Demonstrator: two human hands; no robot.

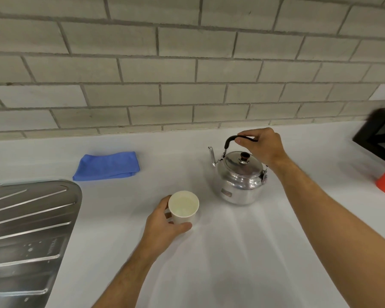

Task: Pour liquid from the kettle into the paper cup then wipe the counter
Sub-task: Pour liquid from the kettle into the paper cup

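Fingers [242, 140] on kettle [239, 178] handle — cup [183, 206] gripped

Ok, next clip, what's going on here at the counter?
A person stands at a white counter. The right hand grips the black handle of a steel kettle, which sits upright on the counter with its lid on. The left hand holds a paper cup standing just in front of the kettle; whether it holds liquid is hard to tell. A folded blue cloth lies untouched further back, near the sink drainboard.
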